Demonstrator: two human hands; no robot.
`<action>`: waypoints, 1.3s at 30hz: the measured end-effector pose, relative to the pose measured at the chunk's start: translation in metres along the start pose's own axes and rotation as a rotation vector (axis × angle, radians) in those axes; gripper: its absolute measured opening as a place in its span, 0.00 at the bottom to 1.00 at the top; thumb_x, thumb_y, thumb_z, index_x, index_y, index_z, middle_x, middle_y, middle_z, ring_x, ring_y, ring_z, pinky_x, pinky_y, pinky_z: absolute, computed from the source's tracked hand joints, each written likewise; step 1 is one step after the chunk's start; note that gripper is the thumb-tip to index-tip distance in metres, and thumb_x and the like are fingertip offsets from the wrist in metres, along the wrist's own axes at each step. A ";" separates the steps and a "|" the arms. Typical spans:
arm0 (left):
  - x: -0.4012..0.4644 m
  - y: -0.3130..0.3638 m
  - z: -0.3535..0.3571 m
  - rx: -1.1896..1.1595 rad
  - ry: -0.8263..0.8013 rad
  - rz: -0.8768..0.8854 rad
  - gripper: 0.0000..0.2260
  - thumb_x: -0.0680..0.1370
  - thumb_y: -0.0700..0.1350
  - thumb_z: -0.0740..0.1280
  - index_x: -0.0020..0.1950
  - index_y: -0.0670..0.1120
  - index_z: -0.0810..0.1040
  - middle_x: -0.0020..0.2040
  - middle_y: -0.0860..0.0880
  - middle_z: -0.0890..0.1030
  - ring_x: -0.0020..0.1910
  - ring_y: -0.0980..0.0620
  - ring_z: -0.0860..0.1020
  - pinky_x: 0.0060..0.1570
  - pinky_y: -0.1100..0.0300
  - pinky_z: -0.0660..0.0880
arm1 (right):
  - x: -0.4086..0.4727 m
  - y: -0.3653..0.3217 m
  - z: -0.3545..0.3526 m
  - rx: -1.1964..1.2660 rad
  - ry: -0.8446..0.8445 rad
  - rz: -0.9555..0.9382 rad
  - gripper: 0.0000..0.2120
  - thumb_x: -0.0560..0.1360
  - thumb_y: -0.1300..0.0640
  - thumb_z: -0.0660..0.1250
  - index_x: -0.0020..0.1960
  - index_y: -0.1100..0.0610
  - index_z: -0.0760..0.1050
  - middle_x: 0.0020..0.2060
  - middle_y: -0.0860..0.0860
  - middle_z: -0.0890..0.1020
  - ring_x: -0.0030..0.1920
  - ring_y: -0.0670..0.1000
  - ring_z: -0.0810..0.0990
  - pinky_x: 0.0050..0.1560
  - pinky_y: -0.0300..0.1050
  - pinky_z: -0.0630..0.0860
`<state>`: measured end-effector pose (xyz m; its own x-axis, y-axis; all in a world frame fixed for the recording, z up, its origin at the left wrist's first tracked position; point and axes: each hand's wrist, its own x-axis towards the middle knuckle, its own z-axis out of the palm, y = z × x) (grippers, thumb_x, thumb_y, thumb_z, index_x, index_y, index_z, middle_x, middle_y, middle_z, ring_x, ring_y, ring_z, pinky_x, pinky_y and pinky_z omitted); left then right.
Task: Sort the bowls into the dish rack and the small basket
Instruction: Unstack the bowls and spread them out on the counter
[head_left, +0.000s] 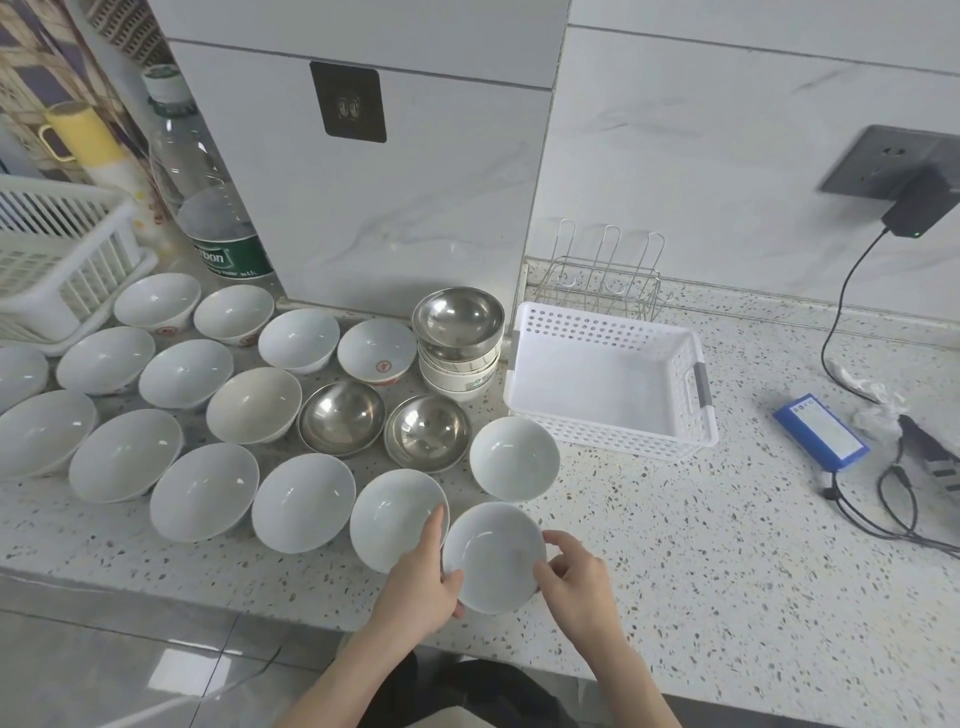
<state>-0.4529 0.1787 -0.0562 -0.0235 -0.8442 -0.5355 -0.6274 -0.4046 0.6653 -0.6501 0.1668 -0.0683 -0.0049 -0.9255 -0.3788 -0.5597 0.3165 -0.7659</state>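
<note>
Both hands on one small white bowl at the near edge of the desk.

Your left hand (423, 577) and right hand (576, 579) curl round opposite rims of the small white bowl (493, 556), which sits close to the desk's near edge, touching or nearly touching the larger white bowl (395, 514) on its left. A glazed rim can slip from your fingers, and a slip here would send the bowl off the edge to the floor. Lifting carelessly could also knock that neighbour or the bowl (514, 457) just beyond. The white perforated basket (608, 374) stands empty farther right; the wire rack (602, 275) sits behind it, so reaching over risks tipping the stacked bowls (460, 343).
</note>
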 end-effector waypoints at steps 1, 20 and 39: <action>0.001 0.000 0.000 -0.005 -0.009 -0.006 0.36 0.81 0.44 0.62 0.80 0.56 0.42 0.40 0.52 0.82 0.26 0.67 0.78 0.24 0.71 0.71 | -0.001 0.000 0.001 -0.005 0.003 0.004 0.11 0.75 0.58 0.65 0.55 0.45 0.73 0.28 0.55 0.81 0.25 0.43 0.72 0.29 0.41 0.70; 0.055 0.021 -0.097 -0.381 0.152 0.059 0.15 0.80 0.53 0.64 0.65 0.48 0.75 0.30 0.49 0.83 0.20 0.59 0.72 0.22 0.67 0.67 | 0.026 -0.061 0.004 -0.086 0.385 0.130 0.08 0.77 0.49 0.62 0.53 0.48 0.78 0.27 0.48 0.80 0.33 0.48 0.79 0.35 0.45 0.75; 0.144 0.105 -0.183 -0.441 0.071 0.110 0.14 0.78 0.40 0.63 0.64 0.44 0.69 0.35 0.43 0.81 0.17 0.58 0.70 0.17 0.65 0.60 | 0.057 -0.125 0.016 0.045 0.443 0.082 0.17 0.77 0.50 0.62 0.66 0.46 0.71 0.40 0.47 0.84 0.45 0.50 0.81 0.44 0.46 0.75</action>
<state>-0.3799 -0.0496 0.0312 -0.0087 -0.9063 -0.4226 -0.2325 -0.4092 0.8823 -0.5670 0.0777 -0.0029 -0.4078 -0.8936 -0.1877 -0.5059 0.3922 -0.7682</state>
